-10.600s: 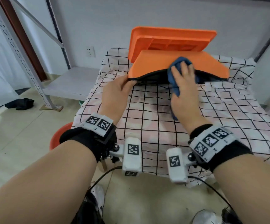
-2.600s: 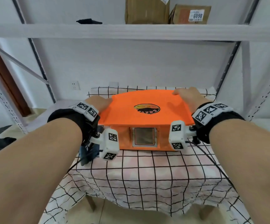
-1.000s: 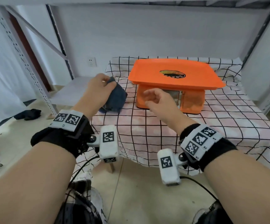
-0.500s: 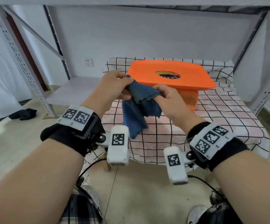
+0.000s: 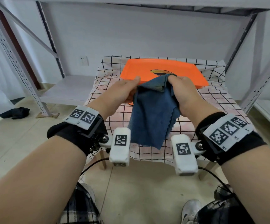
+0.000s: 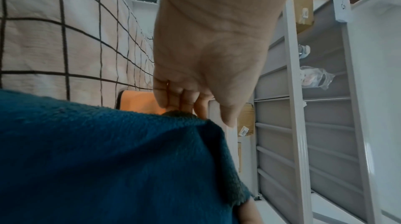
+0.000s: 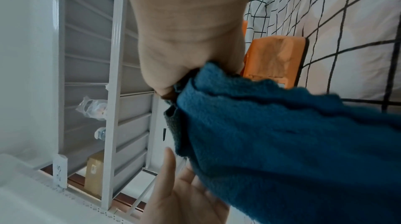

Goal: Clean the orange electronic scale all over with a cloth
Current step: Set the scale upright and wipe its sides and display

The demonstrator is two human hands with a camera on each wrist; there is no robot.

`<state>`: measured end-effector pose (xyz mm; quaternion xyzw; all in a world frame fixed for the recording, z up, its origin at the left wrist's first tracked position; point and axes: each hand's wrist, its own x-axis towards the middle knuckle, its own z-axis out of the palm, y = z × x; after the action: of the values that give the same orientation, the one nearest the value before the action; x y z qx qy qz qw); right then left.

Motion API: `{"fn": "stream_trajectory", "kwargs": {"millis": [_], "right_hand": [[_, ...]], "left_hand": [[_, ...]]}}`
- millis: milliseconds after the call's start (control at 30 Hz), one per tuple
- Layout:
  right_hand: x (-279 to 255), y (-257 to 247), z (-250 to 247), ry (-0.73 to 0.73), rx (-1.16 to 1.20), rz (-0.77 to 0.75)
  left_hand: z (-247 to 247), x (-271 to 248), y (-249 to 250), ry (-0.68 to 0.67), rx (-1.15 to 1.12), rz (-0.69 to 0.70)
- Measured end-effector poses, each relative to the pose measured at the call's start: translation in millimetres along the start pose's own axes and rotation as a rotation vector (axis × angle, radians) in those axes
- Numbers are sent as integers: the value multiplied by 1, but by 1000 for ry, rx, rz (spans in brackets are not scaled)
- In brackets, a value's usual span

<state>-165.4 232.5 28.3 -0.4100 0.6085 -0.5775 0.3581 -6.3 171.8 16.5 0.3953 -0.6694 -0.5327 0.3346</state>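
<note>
The orange electronic scale (image 5: pixel 161 72) is seen standing upright on the checked tablecloth (image 5: pixel 212 102) in the upper centre of the head view, its flat platform uppermost and its printed emblem partly hidden behind the cloth. The blue cloth (image 5: pixel 152 117) is held up in the air in the middle of the frame, in front of the scale and apart from it, its lower edge hanging free above the near edge of the table.

The right hand (image 5: pixel 184 91) is closed round the cloth's upper right corner, which is bunched inside the curled fingers, as the right wrist view confirms. The left hand (image 5: pixel 121 92) is seen at the cloth's upper left edge with its thumb extended; in the left wrist view the fingers are bent down to the top of the fabric, though whether the edge is actually pinched or only touched cannot be told for certain.

The step in hand is judged to be a rearranging of the cloth, not a wiping stroke, since no part of it is on the scale. The next move calls for the cloth to be gathered into a pad in one hand and brought down flat upon the platform, while the scale is steadied by the other hand.
</note>
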Motion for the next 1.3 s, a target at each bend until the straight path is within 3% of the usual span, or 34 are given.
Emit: {"fn": "stream_trajectory", "kwargs": {"millis": [267, 400, 500, 633, 700, 800, 867, 967, 1100, 1300], "right_hand": [[5, -4, -10, 96, 199, 70], [7, -4, -14, 99, 240, 75], [12, 6, -18, 105, 84, 155], [9, 29, -21, -73, -260, 289], [5, 34, -19, -133, -444, 239], [7, 35, -15, -36, -638, 70], [7, 33, -15, 11, -693, 65], [4, 36, -14, -18, -560, 150], [0, 37, -4, -30, -158, 22], [-5, 41, 3, -300, -160, -63]], "left_hand": [[-5, -4, -4, -122, 188, 60], [-6, -7, 1, -128, 127, 108], [-7, -10, 7, -122, 52, 141], [-8, -15, 13, -185, -64, 149], [-6, -18, 16, -223, -6, 164], [-3, -17, 19, -189, 29, 189], [-1, -15, 19, -162, 41, 198], [2, -13, 18, -143, 45, 197], [7, -9, 12, -64, 59, 190], [8, -2, 7, -9, 45, 200]]}}
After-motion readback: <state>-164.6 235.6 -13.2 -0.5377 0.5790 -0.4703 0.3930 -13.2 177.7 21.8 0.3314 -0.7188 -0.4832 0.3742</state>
